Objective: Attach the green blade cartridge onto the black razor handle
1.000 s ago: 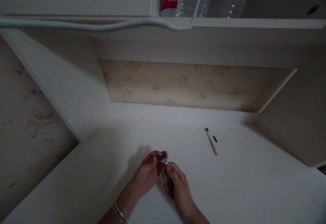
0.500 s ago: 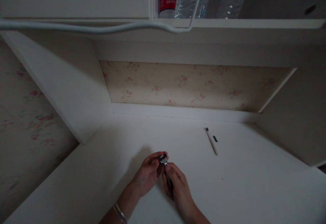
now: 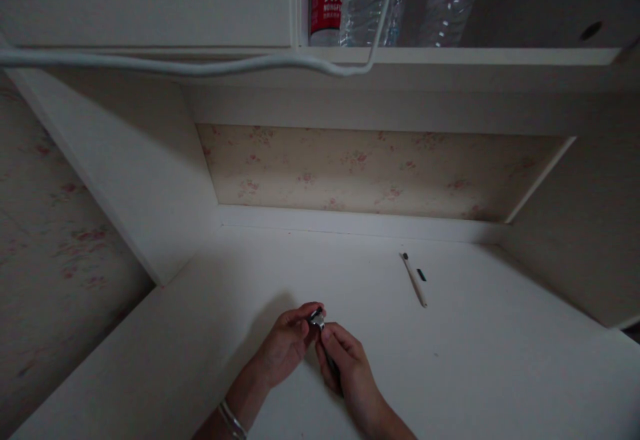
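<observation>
Both my hands meet low over the white desk (image 3: 450, 373). My left hand (image 3: 286, 345) pinches the dark top end of a small slim object with a silvery part (image 3: 317, 320). My right hand (image 3: 347, 368) is curled round the dark lower body of the same object, thumb close to the silvery part. What the object is I cannot make out in the dim light. A thin bracelet (image 3: 231, 420) sits on my left wrist.
A white pen-like stick (image 3: 415, 280) and a small dark piece (image 3: 422, 274) lie on the desk to the back right. A shelf above holds plastic bottles (image 3: 370, 0), one with a red label (image 3: 326, 1). A white cable (image 3: 175, 63) runs along the shelf edge. Side panels close the alcove.
The dark tip held by my left fingers has sunk closer to my right hand. The view has tilted slightly; the hands stay in place.
</observation>
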Motion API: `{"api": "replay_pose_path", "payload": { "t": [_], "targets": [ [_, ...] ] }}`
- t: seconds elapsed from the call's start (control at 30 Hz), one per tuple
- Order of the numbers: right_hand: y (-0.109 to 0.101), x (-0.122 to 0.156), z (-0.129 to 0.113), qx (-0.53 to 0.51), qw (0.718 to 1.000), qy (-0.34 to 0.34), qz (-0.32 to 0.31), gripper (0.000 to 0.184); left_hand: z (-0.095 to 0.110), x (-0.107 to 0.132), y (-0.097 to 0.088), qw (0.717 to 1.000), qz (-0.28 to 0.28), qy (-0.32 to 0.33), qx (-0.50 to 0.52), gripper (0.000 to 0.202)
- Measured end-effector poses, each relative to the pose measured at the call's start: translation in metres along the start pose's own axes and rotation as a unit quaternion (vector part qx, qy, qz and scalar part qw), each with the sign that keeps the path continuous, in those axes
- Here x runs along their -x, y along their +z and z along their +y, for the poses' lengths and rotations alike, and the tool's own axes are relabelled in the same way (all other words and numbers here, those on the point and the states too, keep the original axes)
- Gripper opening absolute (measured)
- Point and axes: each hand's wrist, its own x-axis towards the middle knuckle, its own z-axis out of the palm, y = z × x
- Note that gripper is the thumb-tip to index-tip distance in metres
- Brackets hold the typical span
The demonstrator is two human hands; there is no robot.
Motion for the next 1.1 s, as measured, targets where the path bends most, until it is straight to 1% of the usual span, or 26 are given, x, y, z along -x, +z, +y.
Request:
{"api": "replay_pose_path", "payload": {
  "t": [0.27,0.33,0.47,0.53,0.67,0.87,1.1],
  "targets": [
    [-0.002,0.001,-0.002,-0.054,0.996,0.024,-0.059,0.037,0.007,0.004,-0.008,0.999,-0.031,-0.011,-0.042,0.023],
    [-0.002,0.001,-0.004,-0.037,0.997,0.030,-0.062,0.039,0.008,0.003,-0.009,0.998,-0.036,-0.014,-0.053,0.022],
    [-0.002,0.001,-0.005,0.035,0.999,0.000,-0.033,0.044,0.010,0.004,-0.005,0.997,-0.038,-0.004,-0.071,0.023],
    [-0.003,0.001,-0.004,0.036,0.998,-0.003,-0.045,0.043,0.012,0.004,-0.003,0.996,-0.038,-0.009,-0.075,0.025],
    [-0.005,0.001,-0.001,0.000,0.997,0.017,-0.074,0.041,0.012,0.005,-0.001,0.996,-0.026,-0.026,-0.077,0.025],
    [-0.004,0.000,0.002,-0.002,0.998,0.000,-0.062,0.038,0.010,0.004,-0.001,0.998,0.008,-0.018,-0.055,0.026],
    [-0.004,-0.001,0.003,-0.042,0.997,0.004,-0.069,0.038,0.010,0.005,-0.001,0.999,0.010,-0.031,-0.023,0.027]
  ]
}}
